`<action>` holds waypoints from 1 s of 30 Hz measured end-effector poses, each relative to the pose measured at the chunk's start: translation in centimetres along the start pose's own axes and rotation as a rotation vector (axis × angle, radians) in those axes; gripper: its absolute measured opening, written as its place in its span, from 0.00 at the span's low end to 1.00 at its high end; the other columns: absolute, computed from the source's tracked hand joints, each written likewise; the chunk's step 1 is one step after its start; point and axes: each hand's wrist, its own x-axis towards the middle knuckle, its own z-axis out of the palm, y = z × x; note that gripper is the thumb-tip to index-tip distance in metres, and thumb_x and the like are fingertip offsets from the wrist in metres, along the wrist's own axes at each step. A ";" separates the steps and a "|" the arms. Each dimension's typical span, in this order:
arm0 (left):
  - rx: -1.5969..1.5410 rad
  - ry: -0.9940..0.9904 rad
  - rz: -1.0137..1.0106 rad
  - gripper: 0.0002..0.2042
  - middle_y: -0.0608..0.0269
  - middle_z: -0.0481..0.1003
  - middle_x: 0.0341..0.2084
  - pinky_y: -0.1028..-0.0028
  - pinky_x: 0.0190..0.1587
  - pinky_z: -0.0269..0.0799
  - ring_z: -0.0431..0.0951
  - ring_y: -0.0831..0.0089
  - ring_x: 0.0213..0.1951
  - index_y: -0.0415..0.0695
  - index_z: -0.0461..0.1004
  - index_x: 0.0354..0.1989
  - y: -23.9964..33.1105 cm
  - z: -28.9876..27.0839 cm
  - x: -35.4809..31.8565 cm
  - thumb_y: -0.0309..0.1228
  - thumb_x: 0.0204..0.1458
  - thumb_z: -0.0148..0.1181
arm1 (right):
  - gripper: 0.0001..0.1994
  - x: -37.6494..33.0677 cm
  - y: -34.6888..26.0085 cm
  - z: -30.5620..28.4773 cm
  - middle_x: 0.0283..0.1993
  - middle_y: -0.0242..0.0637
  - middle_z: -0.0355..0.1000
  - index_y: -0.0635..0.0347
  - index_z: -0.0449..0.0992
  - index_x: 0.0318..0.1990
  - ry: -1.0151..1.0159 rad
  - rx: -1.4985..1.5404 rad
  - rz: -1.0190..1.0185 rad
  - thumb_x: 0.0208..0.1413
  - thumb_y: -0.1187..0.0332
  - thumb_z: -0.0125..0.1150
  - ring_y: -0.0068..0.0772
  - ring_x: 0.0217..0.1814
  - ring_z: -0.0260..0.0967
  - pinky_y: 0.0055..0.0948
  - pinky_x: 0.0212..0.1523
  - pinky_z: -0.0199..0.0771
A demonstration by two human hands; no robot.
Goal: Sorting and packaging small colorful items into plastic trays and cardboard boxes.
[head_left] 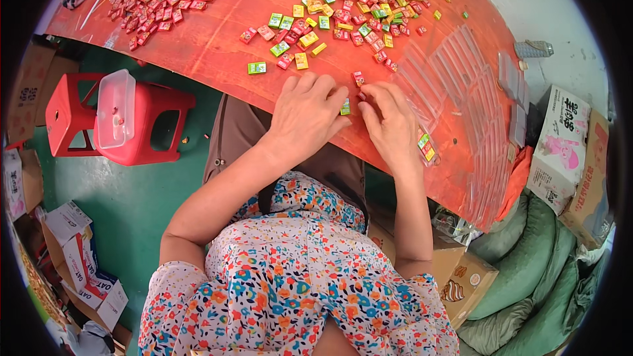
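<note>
My left hand is at the table's near edge, its fingers curled and closed on a small green box that shows by the thumb and fingertips. Just to its right, my right hand pinches a small red box, mostly hidden by the fingers. Beyond the fingertips another red box lies on the table. Beside my right wrist is a narrow clear plastic tray with a few green, yellow and red boxes in it. One green box lies apart, left of my left hand.
A mixed heap of small boxes spreads over the far side of the orange table. A red pile is at far left. Rows of clear trays lie at right. Red stools, cartons and green sacks surround the table.
</note>
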 end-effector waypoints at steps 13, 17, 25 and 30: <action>0.027 -0.011 -0.093 0.29 0.56 0.71 0.44 0.62 0.45 0.73 0.73 0.58 0.45 0.41 0.74 0.54 -2.7 -4.4 -3.2 0.39 0.42 0.73 | 0.16 0.2 1.8 -0.6 0.50 0.42 0.70 0.60 0.74 0.49 -0.257 0.112 -0.280 0.52 0.76 0.63 0.46 0.50 0.72 0.40 0.49 0.74; -0.107 -0.187 -0.191 0.29 0.55 0.70 0.42 0.63 0.40 0.75 0.75 0.58 0.40 0.39 0.73 0.55 -3.5 -5.4 -3.4 0.36 0.43 0.73 | 0.18 0.3 1.1 -1.3 0.52 0.42 0.69 0.60 0.74 0.52 -0.267 0.147 -0.107 0.51 0.73 0.66 0.45 0.51 0.72 0.40 0.49 0.74; -0.135 -0.250 -0.110 0.24 0.54 0.70 0.40 0.61 0.40 0.73 0.75 0.55 0.38 0.39 0.76 0.52 -3.5 -4.8 -1.7 0.33 0.45 0.71 | 0.19 0.5 0.9 0.6 0.49 0.38 0.70 0.54 0.76 0.52 -0.218 -0.064 -0.314 0.54 0.61 0.66 0.43 0.50 0.72 0.38 0.49 0.74; -0.132 -0.317 -0.171 0.17 0.55 0.71 0.36 0.59 0.37 0.74 0.77 0.55 0.37 0.42 0.79 0.46 -2.7 -4.1 -0.6 0.32 0.47 0.69 | 0.14 -0.7 0.5 1.5 0.44 0.35 0.70 0.52 0.78 0.47 -0.094 -0.121 -0.275 0.53 0.62 0.66 0.41 0.45 0.72 0.39 0.43 0.74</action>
